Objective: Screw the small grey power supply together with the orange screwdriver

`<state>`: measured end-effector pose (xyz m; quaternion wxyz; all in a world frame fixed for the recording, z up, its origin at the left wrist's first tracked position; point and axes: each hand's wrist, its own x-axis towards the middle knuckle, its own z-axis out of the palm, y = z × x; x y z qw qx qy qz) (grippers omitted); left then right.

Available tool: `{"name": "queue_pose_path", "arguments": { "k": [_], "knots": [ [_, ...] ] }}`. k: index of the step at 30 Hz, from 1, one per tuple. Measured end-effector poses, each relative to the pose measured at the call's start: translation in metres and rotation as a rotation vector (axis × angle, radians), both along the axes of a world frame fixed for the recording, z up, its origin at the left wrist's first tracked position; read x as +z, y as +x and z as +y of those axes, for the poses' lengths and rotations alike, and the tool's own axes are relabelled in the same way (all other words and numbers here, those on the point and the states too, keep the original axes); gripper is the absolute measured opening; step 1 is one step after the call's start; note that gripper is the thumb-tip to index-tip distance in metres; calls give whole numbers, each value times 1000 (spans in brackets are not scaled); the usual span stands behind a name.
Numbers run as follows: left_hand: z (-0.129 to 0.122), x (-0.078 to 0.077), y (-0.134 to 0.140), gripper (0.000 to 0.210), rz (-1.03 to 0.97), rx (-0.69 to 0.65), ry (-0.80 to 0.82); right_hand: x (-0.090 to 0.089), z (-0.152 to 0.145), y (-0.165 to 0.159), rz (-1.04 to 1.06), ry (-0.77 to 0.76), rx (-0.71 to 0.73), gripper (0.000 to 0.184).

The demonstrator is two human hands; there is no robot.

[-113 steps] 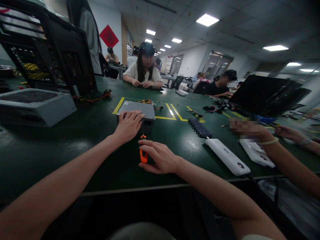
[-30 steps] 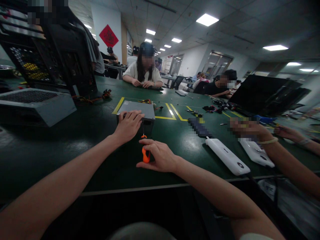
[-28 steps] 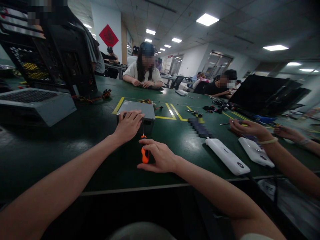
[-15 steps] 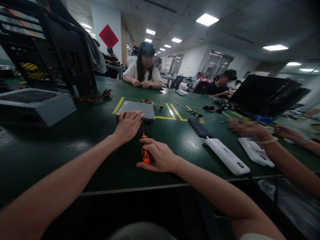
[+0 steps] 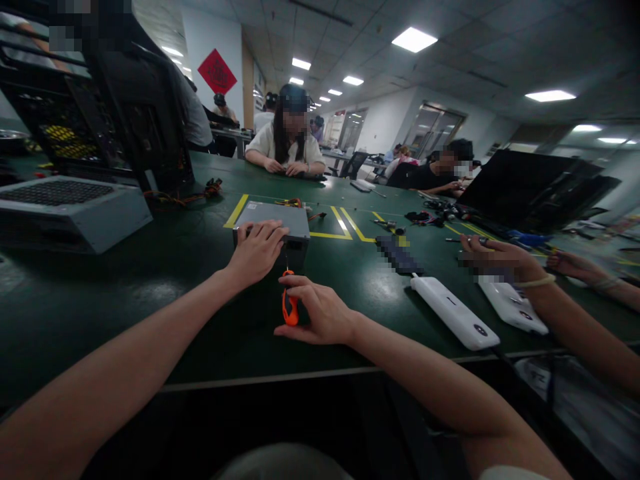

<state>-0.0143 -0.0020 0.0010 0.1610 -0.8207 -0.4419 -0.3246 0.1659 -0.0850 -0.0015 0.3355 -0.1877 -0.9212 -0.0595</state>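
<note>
A grey metal computer power supply (image 5: 295,220) lies on the green table in front of me, its wires at the back. My left hand (image 5: 260,250) grips it from above, fingers bent over the top near the front edge. In my right hand (image 5: 320,310) is an orange and black screwdriver (image 5: 290,307), its handle between thumb and fingers. The shaft points away from me to the dark front face of the power supply. My left hand is close by the shaft, and whether the tip sits in a screw is too small to tell.
Another power supply (image 5: 75,220) and a black computer case (image 5: 145,120) stand at left. White power banks (image 5: 455,313) and a phone (image 5: 397,253) lie at right, near a co-worker's hand (image 5: 505,260). Yellow tape (image 5: 330,235) marks the table (image 5: 230,353). A person (image 5: 287,147) sits opposite.
The screwdriver handle has turned a little in my right hand, showing more orange on its side. My left hand and the power supply stay put. The co-worker's hand at right has shifted slightly.
</note>
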Motion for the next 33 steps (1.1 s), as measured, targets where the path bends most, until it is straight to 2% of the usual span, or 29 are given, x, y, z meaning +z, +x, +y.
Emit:
{"name": "queue_pose_path", "arguments": {
  "k": [4, 7, 11, 14, 19, 22, 26, 28, 33],
  "knots": [
    [0, 0, 1, 32, 0, -1, -12, 6, -3, 0, -110, 60, -18, 46],
    [-1, 1, 1, 33, -13, -11, -19, 7, -3, -2, -96, 133, -34, 44],
    [-2, 1, 0, 34, -20, -12, -21, 4, 0, 0, 36, 47, 6, 49],
    [-2, 1, 0, 34, -23, -16, -25, 6, -1, 1, 15, -15, 28, 49],
    [-1, 1, 1, 34, -24, -12, -18, 8, -4, -1, -131, 91, -27, 43],
    [-1, 1, 1, 33, -15, -6, -16, 5, -2, -2, -62, 119, 3, 41],
    [-2, 2, 1, 33, 5, 3, -4, 3, 0, -1, 23, 59, 15, 45],
    [-2, 2, 0, 34, 11, 7, 2, 4, -2, 0, -25, 52, 16, 45],
    [-2, 1, -1, 35, 13, 7, 4, 7, -4, -1, -142, 149, -11, 41]
  ]
}}
